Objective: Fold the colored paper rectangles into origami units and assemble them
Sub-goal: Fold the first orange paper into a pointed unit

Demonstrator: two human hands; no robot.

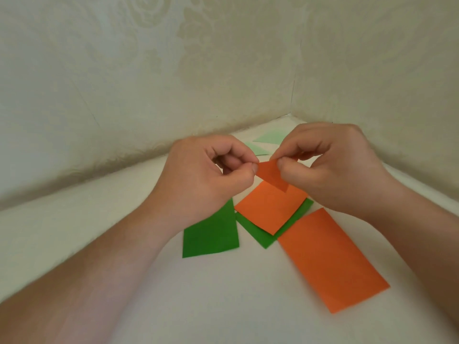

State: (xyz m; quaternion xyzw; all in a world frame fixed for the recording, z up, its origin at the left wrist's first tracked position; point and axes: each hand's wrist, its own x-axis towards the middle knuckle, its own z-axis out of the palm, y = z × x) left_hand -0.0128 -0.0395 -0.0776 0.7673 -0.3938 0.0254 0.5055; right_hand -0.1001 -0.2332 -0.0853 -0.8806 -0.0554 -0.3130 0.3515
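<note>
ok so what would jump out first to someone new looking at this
Two hands meet mid-frame, the left hand and right hand pinching a small folded orange paper above the white table. Below lie bright sheets: a large orange rectangle at right, a green sheet at left.

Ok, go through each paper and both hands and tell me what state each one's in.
Small orange piece: folded, pinched by both hands.
Left hand: pinching it.
Right hand: pinching it.
Middle orange sheet: flat, overlapping a green sheet.
Large orange sheet: flat.
Left green sheet: flat.
Pale green papers: flat.
</note>
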